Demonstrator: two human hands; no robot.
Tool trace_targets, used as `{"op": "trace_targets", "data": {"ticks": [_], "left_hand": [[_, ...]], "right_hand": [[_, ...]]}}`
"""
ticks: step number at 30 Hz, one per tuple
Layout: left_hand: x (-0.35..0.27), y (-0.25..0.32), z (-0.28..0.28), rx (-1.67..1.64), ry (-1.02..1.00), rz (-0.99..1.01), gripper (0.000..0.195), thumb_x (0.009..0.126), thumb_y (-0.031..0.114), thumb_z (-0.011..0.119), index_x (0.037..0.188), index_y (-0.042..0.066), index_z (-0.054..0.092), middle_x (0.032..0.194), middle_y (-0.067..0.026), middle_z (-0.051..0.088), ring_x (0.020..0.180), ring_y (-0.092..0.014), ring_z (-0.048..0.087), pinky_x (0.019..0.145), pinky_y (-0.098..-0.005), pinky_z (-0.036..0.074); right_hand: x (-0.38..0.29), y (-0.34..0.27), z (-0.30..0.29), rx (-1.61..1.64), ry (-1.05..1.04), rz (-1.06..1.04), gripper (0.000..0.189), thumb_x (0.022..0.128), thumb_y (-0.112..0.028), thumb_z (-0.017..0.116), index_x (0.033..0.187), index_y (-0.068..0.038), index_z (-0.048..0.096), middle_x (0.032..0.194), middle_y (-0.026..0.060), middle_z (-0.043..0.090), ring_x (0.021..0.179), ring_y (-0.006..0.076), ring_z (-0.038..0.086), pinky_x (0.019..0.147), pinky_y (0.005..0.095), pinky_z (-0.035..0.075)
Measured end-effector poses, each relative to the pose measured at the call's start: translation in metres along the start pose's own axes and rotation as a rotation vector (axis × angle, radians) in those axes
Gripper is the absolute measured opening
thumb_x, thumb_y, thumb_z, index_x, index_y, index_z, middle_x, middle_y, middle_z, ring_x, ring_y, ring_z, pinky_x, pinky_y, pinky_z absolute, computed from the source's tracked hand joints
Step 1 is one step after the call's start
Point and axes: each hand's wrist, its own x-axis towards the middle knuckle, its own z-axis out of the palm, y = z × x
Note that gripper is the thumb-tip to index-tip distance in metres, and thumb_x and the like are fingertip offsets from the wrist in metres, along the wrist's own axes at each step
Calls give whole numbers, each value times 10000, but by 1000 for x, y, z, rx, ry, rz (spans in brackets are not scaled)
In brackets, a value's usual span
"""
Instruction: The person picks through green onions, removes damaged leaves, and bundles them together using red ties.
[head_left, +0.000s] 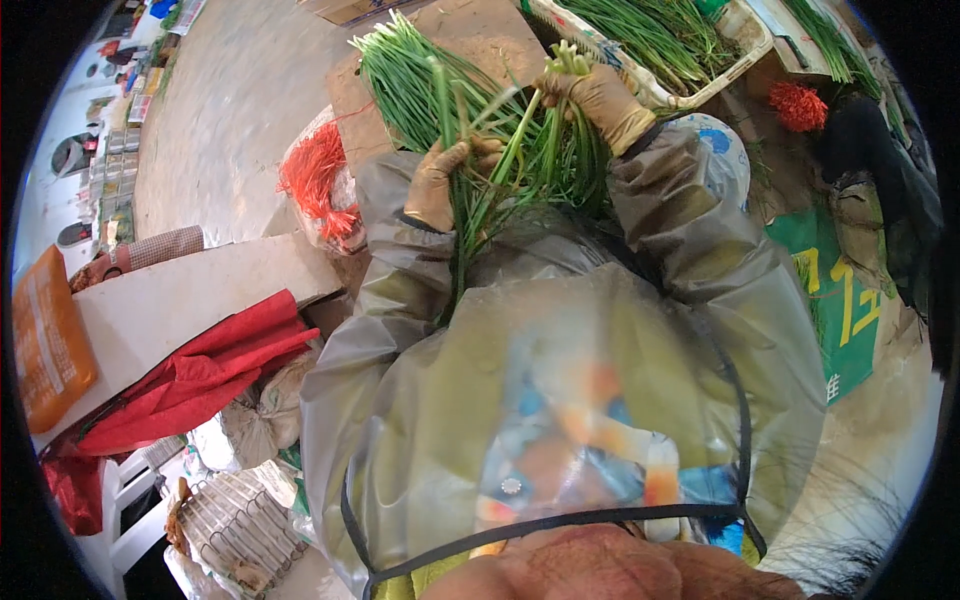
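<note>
My left hand, in a tan glove, grips a few long green stalks, their lower leaves trailing down toward my apron. My right hand, gloved the same way, holds a bunch of leafy greens by the pale stem ends, leaves hanging over my lap. Loose stalks cross between the two hands. Behind my left hand lies a larger pile of green onions or chives, white ends pointing away from me, on a brown board. The fingertips of both hands are partly hidden by stalks.
At the upper right stands a white plastic crate with more greens. Red plastic twine hangs left of the board; another red bundle lies at right. A knife rests beyond the crate. Red cloth drapes over a pale bench.
</note>
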Motion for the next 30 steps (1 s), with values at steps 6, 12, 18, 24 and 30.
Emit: {"op": "trace_targets", "data": {"ticks": [6, 12, 18, 24, 30], "left_hand": [[-4, -8, 15, 236, -51, 10, 326, 736, 96, 668, 1017, -10, 540, 993, -129, 607, 862, -165, 577, 729, -269, 481], [-7, -8, 25, 188, 91, 42, 357, 695, -5, 687, 1010, 23, 521, 846, -31, 588, 696, -121, 564, 630, -210, 463], [-9, -10, 35, 121, 122, 94, 386, 704, -21, 669, 1055, 33, 518, 862, -31, 588, 686, -123, 569, 606, -211, 473], [-9, -8, 21, 59, 113, 63, 355, 725, -39, 641, 1045, 21, 498, 834, -56, 588, 638, -154, 589, 516, -265, 518], [-4, -12, 18, 138, 84, 39, 325, 747, 6, 640, 1051, 17, 527, 858, -49, 599, 691, -134, 584, 570, -228, 489]], "right_hand": [[17, 11, 0, 0, -15, -27, 291, 774, -327, 675, 836, -43, 654, 724, 50, 614, 565, 113, 529, 461, 240, 409], [-8, 4, 19, -13, -150, 90, 291, 774, -246, 688, 945, -22, 614, 733, 36, 605, 548, 100, 536, 453, 234, 414], [-12, 24, 29, -38, -113, 185, 269, 755, -201, 708, 932, -26, 607, 768, 43, 619, 544, 111, 548, 449, 245, 427], [-17, 10, 27, -97, -216, 173, 237, 780, -237, 680, 897, -37, 630, 721, 18, 601, 537, 85, 505, 466, 205, 387], [-25, -4, 35, 99, -178, 139, 239, 805, -261, 649, 908, -46, 646, 675, 20, 583, 547, 81, 507, 464, 207, 377]]}}
